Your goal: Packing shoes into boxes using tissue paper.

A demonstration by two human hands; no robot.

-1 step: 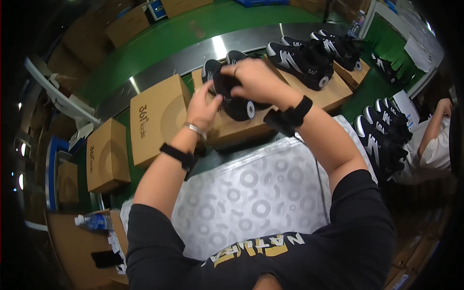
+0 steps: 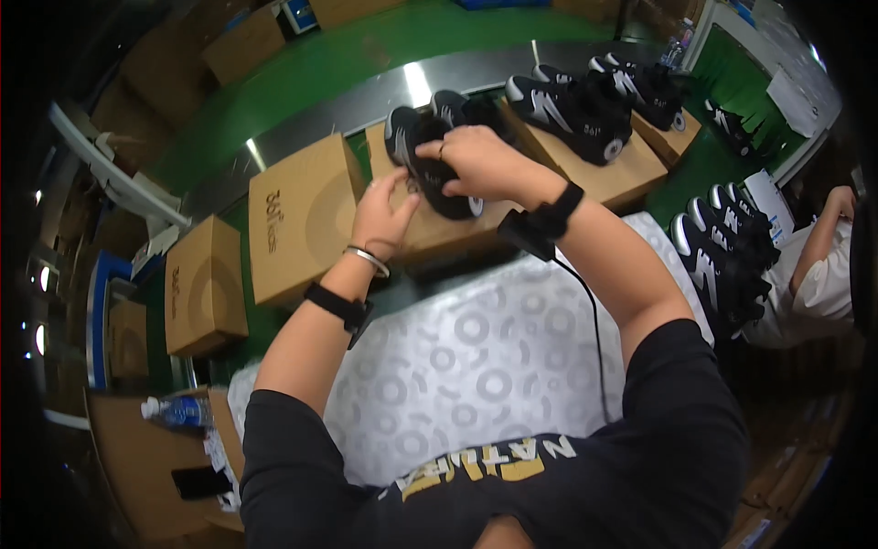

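Shoe (image 2: pixel 432 185), one, black and grey, is placed at the upper centre of the frame, its heel toward the lower right. Its mate (image 2: pixel 460 110), one, is set just behind; both are borne by one brown carton (image 2: pixel 448 241).

Hands, two. Right hand (image 2: pixel 480 163): laid over the shoe's opening, index finger and thumb parted; whether the shoe is pinched cannot be told. One ring is worn. Left hand (image 2: pixel 382 218): held just beside the shoe's left side, thumb and fingers parted in a wide grip with nothing held; contact with the shoe cannot be made out. One silver bracelet (image 2: pixel 370 260) is worn. Black wristbands, two, one per wrist.

Further cartons, four: two at the upper right, each topped by two black shoes; two, a larger carton (image 2: pixel 297 224) and a smaller-looking carton (image 2: pixel 201 297), at the left.

White patterned sheet (image 2: pixel 476 366), one, is spread across the lower centre.

Bottles, two: one bottle (image 2: pixel 187 412) at the lower left, one at the upper right. Dark phone-like object (image 2: pixel 199 483), one, lower left.

Right edge: one co-worker's white sleeve (image 2: pixel 828 293) is seen, with at least three black-and-white shoes (image 2: pixel 709 270) nearby.
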